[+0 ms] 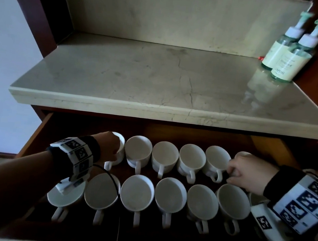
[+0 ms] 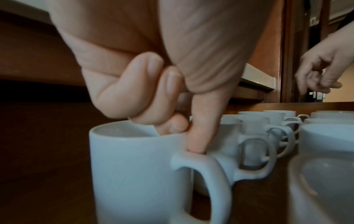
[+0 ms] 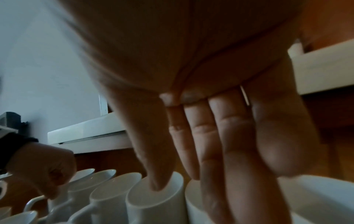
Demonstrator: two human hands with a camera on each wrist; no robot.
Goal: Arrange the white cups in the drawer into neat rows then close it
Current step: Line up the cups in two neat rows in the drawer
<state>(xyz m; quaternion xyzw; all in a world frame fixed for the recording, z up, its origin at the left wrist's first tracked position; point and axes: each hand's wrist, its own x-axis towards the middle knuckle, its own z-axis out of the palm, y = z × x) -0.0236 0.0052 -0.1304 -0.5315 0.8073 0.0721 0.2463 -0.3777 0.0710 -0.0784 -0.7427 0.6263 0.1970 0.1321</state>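
The wooden drawer point(image 1: 34, 138) stands pulled out with two rows of white cups, handles toward me. My left hand point(image 1: 111, 150) pinches the rim of the back-left cup point(image 1: 121, 142). In the left wrist view its thumb lies outside and its fingers inside that cup point(image 2: 138, 166), just above the handle, at the left hand point(image 2: 184, 136). My right hand point(image 1: 233, 173) hovers over the back-right cup point(image 1: 244, 154). Its fingers point(image 3: 235, 136) hang fairly straight into that cup point(image 3: 193, 204), and the thumb touches the neighbouring cup point(image 3: 153, 204). The front row point(image 1: 136, 192) lies untouched.
A marble counter point(image 1: 158, 77) overhangs the drawer's back. Two pump bottles point(image 1: 290, 55) stand at its far right against a wooden side panel. A black cable point(image 1: 118, 224) runs from my left wrist across the front row. My right wrist partly hides the front-right cup point(image 1: 257, 199).
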